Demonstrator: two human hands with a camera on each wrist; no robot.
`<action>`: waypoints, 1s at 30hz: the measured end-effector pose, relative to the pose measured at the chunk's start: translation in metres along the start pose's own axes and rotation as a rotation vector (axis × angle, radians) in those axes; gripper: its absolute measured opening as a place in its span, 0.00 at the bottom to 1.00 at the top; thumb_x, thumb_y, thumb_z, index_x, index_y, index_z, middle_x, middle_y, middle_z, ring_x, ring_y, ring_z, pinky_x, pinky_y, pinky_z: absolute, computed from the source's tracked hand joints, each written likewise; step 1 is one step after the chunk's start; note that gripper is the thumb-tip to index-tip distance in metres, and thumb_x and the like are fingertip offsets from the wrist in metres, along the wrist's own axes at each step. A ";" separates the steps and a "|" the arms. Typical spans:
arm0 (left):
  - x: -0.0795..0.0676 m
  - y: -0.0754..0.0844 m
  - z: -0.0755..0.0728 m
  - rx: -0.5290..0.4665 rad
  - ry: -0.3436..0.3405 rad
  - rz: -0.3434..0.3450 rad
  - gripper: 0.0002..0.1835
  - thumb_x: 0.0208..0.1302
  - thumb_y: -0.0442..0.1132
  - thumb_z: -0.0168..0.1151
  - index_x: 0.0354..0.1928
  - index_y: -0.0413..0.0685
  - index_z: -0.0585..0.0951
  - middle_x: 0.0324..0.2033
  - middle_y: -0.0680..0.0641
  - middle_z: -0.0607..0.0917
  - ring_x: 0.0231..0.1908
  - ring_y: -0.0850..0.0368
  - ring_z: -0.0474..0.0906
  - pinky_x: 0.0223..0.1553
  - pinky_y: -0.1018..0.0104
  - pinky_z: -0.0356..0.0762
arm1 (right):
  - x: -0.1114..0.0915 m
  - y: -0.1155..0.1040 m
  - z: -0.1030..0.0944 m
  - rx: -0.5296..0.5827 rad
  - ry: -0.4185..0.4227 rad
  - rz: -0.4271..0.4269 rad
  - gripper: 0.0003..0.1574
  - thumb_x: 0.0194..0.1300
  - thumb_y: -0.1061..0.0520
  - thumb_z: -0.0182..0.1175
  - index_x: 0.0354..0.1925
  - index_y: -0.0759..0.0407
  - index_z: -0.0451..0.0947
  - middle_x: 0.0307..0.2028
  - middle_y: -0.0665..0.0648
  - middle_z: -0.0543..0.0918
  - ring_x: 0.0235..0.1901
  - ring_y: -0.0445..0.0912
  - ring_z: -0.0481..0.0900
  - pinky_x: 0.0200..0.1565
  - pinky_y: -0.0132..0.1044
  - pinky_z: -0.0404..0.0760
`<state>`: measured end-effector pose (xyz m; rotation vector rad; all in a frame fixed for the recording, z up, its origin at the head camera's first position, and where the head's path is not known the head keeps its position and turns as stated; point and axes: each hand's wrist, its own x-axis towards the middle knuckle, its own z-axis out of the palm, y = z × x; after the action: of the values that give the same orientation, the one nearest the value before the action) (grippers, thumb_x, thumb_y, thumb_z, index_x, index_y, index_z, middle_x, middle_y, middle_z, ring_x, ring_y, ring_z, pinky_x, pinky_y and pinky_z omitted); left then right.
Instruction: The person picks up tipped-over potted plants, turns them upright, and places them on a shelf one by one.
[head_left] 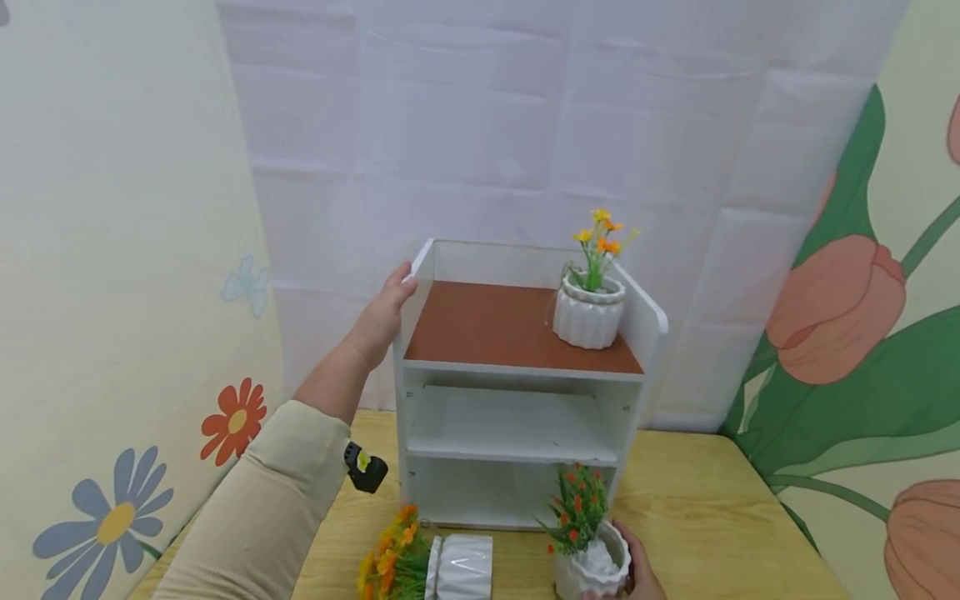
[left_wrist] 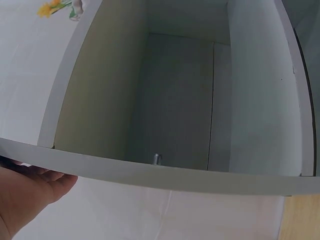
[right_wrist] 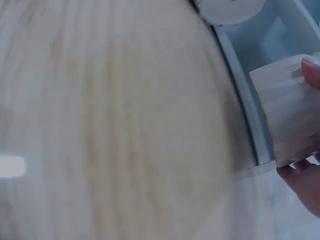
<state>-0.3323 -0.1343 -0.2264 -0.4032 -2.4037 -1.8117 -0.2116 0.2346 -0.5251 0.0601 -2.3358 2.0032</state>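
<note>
A small white shelf unit (head_left: 517, 454) with a brown top board stands on the wooden table. My left hand (head_left: 382, 312) grips the upper edge of its left side panel; in the left wrist view the fingers (left_wrist: 59, 186) lie along the panel's outer face. My right hand (head_left: 637, 567) holds a white fluted flowerpot (head_left: 588, 575) with red-flowered greenery in front of the bottom shelf. The right wrist view shows thumb and fingers around this pot (right_wrist: 290, 107). Another white pot (head_left: 461, 567) with orange flowers lies on its side, left of my right hand.
On the right of the top board a white pot (head_left: 588, 312) with yellow and orange flowers stands upright. Raised panels edge that board. A black device (head_left: 365, 467) shows beside my left sleeve. A white cloth (head_left: 487, 125) hangs behind, with floral-patterned walls on both sides.
</note>
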 end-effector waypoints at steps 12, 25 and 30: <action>0.001 -0.001 -0.002 -0.007 -0.005 0.008 0.33 0.77 0.56 0.29 0.78 0.63 0.37 0.77 0.44 0.47 0.75 0.41 0.43 0.70 0.31 0.44 | -0.008 -0.067 -0.007 -0.203 -0.016 0.089 0.67 0.42 0.61 0.78 0.74 0.58 0.50 0.66 0.70 0.66 0.55 0.58 0.75 0.45 0.40 0.79; 0.003 -0.001 -0.003 -0.003 -0.002 -0.002 0.34 0.76 0.57 0.30 0.78 0.65 0.37 0.78 0.46 0.45 0.76 0.41 0.42 0.69 0.30 0.45 | -0.014 -0.124 -0.002 -0.204 0.001 0.021 0.65 0.45 0.60 0.77 0.74 0.52 0.50 0.68 0.64 0.64 0.58 0.54 0.71 0.45 0.34 0.77; 0.003 -0.002 -0.001 -0.008 -0.007 0.001 0.33 0.76 0.56 0.30 0.78 0.64 0.37 0.78 0.45 0.44 0.76 0.42 0.41 0.70 0.30 0.44 | -0.014 -0.134 0.001 -0.185 0.011 0.033 0.65 0.45 0.59 0.78 0.74 0.48 0.51 0.67 0.62 0.65 0.55 0.53 0.73 0.43 0.36 0.80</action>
<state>-0.3355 -0.1355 -0.2270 -0.4128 -2.4014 -1.8230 -0.1880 0.2128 -0.3939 0.0022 -2.5190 1.7854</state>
